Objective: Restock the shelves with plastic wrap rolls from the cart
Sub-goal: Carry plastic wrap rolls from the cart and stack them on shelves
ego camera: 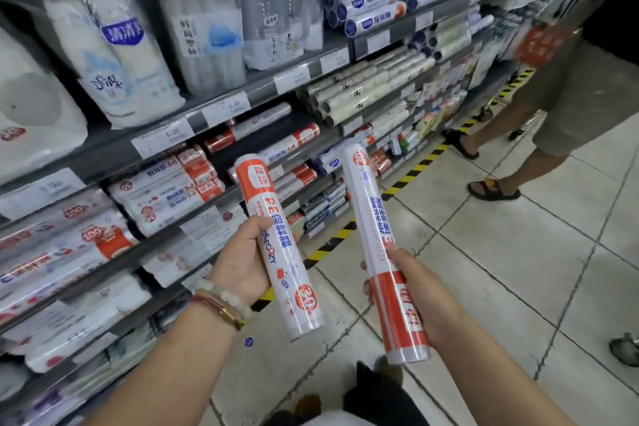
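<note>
My left hand [243, 261] grips a white plastic wrap roll [273, 218] with an orange band at its far end, held upright and tilted slightly left. My right hand [420, 294] grips a second plastic wrap roll [371, 218] near its orange lower end, its top pointing toward the shelves. Both rolls hang in the air in front of the grey shelving [221, 199] on my left, which holds several matching white and orange rolls [166, 192]. The cart is out of view.
Upper shelves carry bagged goods [114, 55] and blue-ended rolls [366, 0]. A yellow and black hazard stripe [411, 171] runs along the shelf base on the tiled floor. Another person in sandals [494, 188] stands in the aisle ahead at right.
</note>
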